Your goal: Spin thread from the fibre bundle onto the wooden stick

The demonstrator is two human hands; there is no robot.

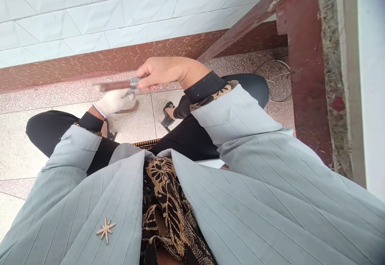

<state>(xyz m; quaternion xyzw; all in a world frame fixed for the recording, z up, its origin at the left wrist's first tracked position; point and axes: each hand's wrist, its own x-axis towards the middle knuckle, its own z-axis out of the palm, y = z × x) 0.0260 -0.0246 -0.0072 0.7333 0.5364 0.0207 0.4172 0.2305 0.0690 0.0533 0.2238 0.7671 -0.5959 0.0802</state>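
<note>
Right hand: bare; fingers closed around the brown rod at the end bearing a silvery wound band.
Brown rod: raised above the floor, extending leftward from the right hand and passing across the upper side of the left hand; far tip blurred; contact with the glove cannot be determined.
Left hand: covered by a white knitted glove; positioned below the rod; grip state cannot be determined.
Curved brown piece: projects from beneath the left hand; partly hidden.
Shoes: dark, on the floor, between the spread knees.
Wall: white tile above a red-brown skirting.
Frame: red-brown, at the right; thin cable beside it.
</note>
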